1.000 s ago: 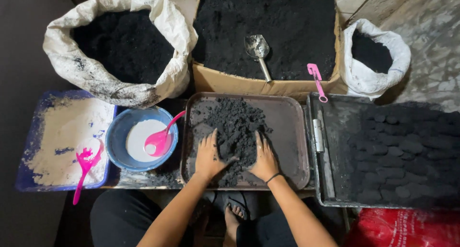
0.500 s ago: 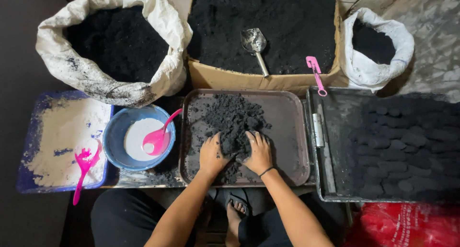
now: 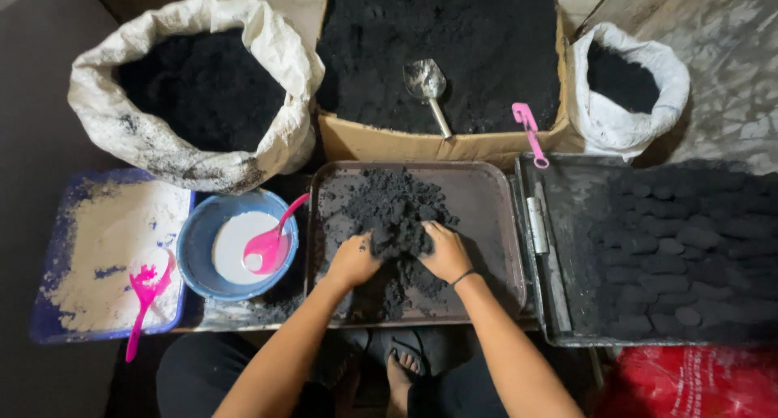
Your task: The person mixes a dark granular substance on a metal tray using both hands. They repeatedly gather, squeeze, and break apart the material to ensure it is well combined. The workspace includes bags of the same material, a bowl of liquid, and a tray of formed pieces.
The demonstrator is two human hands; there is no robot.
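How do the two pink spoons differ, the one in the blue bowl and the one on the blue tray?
The bowl spoon leans in the blue bowl, its scoop in white stuff; the tray spoon lies flat on the powdery blue tray. The bowl spoon has a plain rounded scoop; the tray spoon's head looks slotted or forked. The tray spoon's handle overhangs the tray edge. Both are bright pink plastic, and neither of the hands touches them.
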